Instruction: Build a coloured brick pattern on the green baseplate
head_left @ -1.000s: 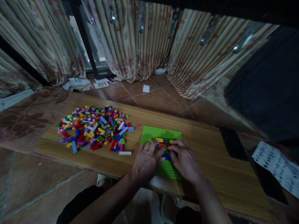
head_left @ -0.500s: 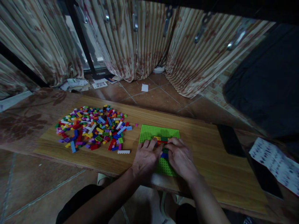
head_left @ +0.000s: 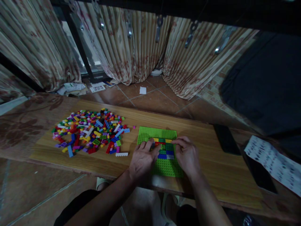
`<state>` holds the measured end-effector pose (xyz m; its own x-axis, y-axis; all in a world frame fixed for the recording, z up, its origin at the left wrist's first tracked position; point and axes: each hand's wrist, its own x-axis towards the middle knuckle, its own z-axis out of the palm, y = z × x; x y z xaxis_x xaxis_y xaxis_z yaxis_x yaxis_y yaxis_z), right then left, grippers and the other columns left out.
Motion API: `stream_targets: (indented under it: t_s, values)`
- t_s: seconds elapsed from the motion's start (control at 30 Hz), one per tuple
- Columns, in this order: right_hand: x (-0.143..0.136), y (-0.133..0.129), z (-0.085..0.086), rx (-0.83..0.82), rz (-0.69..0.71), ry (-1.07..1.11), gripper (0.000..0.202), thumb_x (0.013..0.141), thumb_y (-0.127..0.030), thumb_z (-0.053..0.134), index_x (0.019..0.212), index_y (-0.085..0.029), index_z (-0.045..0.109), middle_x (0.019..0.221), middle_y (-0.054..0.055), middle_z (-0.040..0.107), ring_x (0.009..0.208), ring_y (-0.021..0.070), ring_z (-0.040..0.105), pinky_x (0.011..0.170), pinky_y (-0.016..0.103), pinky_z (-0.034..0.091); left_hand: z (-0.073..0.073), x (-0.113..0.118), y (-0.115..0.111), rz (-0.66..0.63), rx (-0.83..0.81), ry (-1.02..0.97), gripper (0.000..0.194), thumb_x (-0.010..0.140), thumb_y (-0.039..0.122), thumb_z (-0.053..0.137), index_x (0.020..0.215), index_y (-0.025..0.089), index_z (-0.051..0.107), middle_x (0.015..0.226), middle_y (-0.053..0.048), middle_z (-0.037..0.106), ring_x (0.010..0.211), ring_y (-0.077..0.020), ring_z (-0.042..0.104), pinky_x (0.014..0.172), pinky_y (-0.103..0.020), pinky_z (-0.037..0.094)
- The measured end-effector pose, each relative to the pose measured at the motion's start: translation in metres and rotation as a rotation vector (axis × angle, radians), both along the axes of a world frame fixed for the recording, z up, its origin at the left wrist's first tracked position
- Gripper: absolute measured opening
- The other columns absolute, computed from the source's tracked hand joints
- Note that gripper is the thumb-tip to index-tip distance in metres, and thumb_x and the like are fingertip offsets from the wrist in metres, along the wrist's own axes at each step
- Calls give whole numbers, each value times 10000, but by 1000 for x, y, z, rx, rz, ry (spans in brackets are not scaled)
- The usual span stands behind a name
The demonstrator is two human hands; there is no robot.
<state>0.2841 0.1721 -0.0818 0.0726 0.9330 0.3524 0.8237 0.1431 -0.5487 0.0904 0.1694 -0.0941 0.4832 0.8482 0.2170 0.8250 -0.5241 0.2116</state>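
A green baseplate (head_left: 156, 131) lies on the wooden board, carrying a low build of toy bricks (head_left: 161, 140) in yellow, green, red and blue rows. My left hand (head_left: 143, 160) is bent over the build's left side, its fingertips at the left edge and its thumb laid across the bricks. It hides part of the rows. At the upper right corner, by a yellow brick (head_left: 168, 141), my right hand (head_left: 187, 154) has its thumb and forefinger pinched together. Whether a small piece sits between those fingertips is hidden. The right-hand rows of green and blue bricks show between my hands.
A wide heap of loose bricks (head_left: 90, 130) covers the left of the wooden board (head_left: 207, 175). One white brick (head_left: 121, 154) lies at the heap's near edge. To the right are a black phone-like slab (head_left: 226, 139) and a printed sheet (head_left: 270, 161).
My right hand has drawn back to the right, uncovering the right side of the build. My left hand stays on the left side. The whole view has shifted slightly.
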Motion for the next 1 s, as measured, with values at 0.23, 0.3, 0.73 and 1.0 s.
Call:
stream_targets:
  t_s: [0.23, 0.3, 0.73, 1.0]
  values:
    - [-2, 2, -4, -2, 8, 45, 319, 813, -133, 415, 779, -205, 724, 904, 60, 651, 838, 195, 622, 777, 332, 492, -1, -2, -1, -5, 34, -8, 338, 967, 346, 426, 1244, 312, 616, 1311, -89, 542, 1010, -260, 580, 809, -411, 522]
    - [-2, 1, -5, 6, 12, 55, 313, 814, -132, 418, 775, -201, 722, 900, 58, 650, 826, 191, 621, 770, 329, 491, -2, -2, -1, -3, 42, -17, 334, 967, 349, 426, 1238, 318, 619, 1317, -85, 539, 1019, -260, 582, 810, -412, 530]
    - [-5, 2, -6, 6, 41, 67, 319, 812, -117, 418, 793, -206, 723, 921, 58, 647, 827, 183, 621, 777, 323, 489, 0, -12, 2, 38, 17, -250, 316, 965, 296, 441, 1219, 252, 624, 1310, -92, 523, 1066, -222, 602, 907, -397, 557]
    - [8, 3, -9, 31, -88, 58, 290, 817, -209, 437, 841, -182, 724, 906, 77, 671, 824, 208, 627, 766, 347, 491, -5, -15, 2, 120, -44, -436, 320, 975, 274, 424, 1251, 238, 580, 1284, -79, 542, 1094, -182, 607, 944, -352, 553]
